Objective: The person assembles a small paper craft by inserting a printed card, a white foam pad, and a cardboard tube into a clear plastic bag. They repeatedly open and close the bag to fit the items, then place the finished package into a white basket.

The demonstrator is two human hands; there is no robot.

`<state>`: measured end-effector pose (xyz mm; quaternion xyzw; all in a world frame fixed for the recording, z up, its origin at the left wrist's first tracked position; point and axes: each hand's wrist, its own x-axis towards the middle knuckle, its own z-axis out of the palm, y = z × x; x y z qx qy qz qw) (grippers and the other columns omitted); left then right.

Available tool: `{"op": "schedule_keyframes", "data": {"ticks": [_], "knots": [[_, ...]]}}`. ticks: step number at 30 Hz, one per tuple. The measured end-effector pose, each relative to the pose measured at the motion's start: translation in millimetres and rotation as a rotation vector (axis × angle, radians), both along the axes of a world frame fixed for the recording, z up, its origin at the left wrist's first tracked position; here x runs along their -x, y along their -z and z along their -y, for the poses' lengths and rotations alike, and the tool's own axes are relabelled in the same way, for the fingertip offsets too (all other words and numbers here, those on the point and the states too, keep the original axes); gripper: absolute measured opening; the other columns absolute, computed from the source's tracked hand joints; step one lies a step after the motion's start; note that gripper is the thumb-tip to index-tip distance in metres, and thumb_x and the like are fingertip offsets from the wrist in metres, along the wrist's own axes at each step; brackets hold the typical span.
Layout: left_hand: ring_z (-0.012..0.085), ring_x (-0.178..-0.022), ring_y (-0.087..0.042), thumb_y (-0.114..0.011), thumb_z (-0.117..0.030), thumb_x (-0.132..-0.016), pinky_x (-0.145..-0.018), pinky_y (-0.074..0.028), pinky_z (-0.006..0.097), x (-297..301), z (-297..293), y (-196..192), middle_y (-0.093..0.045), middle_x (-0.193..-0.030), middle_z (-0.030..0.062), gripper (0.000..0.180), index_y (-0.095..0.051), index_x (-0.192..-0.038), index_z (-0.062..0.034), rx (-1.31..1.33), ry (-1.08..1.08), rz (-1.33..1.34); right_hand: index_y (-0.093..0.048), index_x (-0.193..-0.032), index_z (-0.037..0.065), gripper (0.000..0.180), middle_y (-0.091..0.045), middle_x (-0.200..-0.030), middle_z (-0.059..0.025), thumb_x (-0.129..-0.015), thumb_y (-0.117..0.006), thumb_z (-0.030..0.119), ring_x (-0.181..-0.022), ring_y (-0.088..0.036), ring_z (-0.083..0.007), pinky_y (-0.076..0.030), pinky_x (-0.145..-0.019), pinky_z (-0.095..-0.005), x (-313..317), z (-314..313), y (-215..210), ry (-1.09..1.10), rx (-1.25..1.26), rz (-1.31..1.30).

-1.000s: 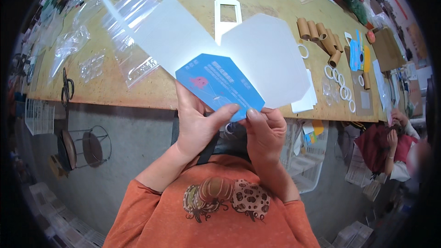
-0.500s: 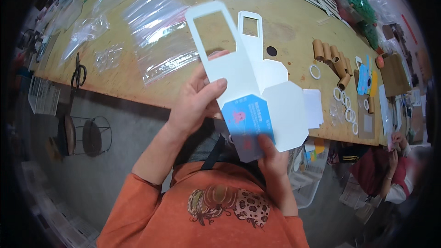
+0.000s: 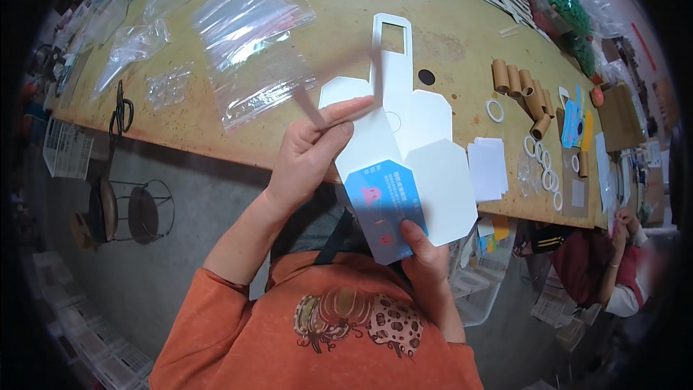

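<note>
A flat-cut white cardboard box blank [image 3: 442, 191] hangs over the table's front edge, between my hands. Its lower panel [image 3: 379, 206] is printed blue with pink figures. At the far end stands a handle panel [image 3: 395, 58] with a rectangular cutout. The nearer handle panel, bent up and smeared by motion, shows as thin dark strips beside my left fingers. My left hand [image 3: 307, 155] pinches the blank along this upper fold, thumb on the near side. My right hand [image 3: 426, 253] grips the blue panel's lower right edge, thumb on top and the other fingers hidden beneath.
Clear plastic bags [image 3: 249, 50] lie at the left of the table, near black scissors [image 3: 123, 112]. To the right are white sheets [image 3: 489, 170], brown cardboard tubes [image 3: 516, 79] and several white rings [image 3: 546, 162]. A stool [image 3: 148, 213] stands on the floor; another person's hands [image 3: 624, 227] are far right.
The nearer handle panel has swung from flat and face-on to bent up on edge. My left fingers have moved onto its fold. The blank has shifted slightly down, showing a side flap at left.
</note>
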<state>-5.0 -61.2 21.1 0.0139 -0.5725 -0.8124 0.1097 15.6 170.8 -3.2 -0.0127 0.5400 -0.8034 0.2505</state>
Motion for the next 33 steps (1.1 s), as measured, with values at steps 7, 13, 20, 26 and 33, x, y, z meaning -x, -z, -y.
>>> {"op": "schedule_keyframes", "data": {"ticks": [7, 13, 20, 26, 33], "knots": [[0.0085, -0.087, -0.063, -0.045, 0.003, -0.098, -0.076, -0.05, 0.022, 2.1, 3.2, 4.1, -0.07, -0.105, 0.0047, 0.042, -0.064, -0.135, 0.0002, 0.233, -0.026, -0.119, -0.04, -0.144, -0.002, 0.058, -0.059, -0.126, -0.02, -0.096, -0.066, 0.018, -0.108, -0.066, -0.0315, -0.061, -0.083, -0.0449, -0.5, 8.6, -20.0, -0.044, 0.127, 0.084], [0.0137, -0.097, -0.06, -0.049, -0.025, -0.093, -0.078, -0.048, 0.025, -3.9, 26.6, -15.9, -0.063, -0.115, 0.0083, 0.061, -0.052, -0.147, 0.001, 0.227, 0.29, 0.047, -0.043, -0.142, -0.002, 0.052, -0.06, -0.127, -0.0196, -0.098, -0.065, 0.017, -0.108, -0.067, -0.0296, -0.062, -0.086, -0.042, 0.7, 9.6, -13.0, 0.004, 0.144, 0.033], [0.018, -0.115, -0.065, -0.049, -0.05, -0.105, -0.092, -0.054, 0.027, -1.8, 18.6, -19.9, -0.07, -0.119, 0.0145, 0.063, -0.059, -0.14, 0.0011, -0.063, 0.215, 0.128, -0.045, -0.145, 0.001, 0.055, -0.06, -0.131, -0.0153, -0.095, -0.067, 0.009, -0.119, -0.062, -0.0287, -0.05, -0.104, -0.0429, -1.7, 4.1, 4.7, 0.016, 0.136, 0.085], [0.0067, -0.096, -0.065, -0.057, -0.01, -0.104, -0.081, -0.054, 0.022, 2.7, 11.8, -3.6, -0.07, -0.116, 0.0062, 0.043, -0.054, -0.146, -0.0018, -0.051, 0.115, 0.103, -0.046, -0.144, 0.001, 0.056, -0.06, -0.133, -0.0143, -0.094, -0.069, 0.007, -0.123, -0.06, -0.0286, -0.047, -0.107, -0.0436, -2.5, 3.7, 8.5, 0.04, 0.086, 0.055], [0.0142, -0.108, -0.067, -0.063, -0.008, -0.101, -0.089, -0.058, 0.029, 3.6, -15.1, 5.3, -0.067, -0.128, 0.0101, 0.054, -0.043, -0.151, -0.0015, -0.374, -0.02, 0.091, -0.052, -0.14, 0.001, 0.046, -0.062, -0.129, -0.0127, -0.096, -0.066, 0.009, -0.119, -0.06, -0.025, -0.048, -0.104, -0.0398, -1.2, 3.6, 17.4, 0.063, 0.062, 0.012]]}}
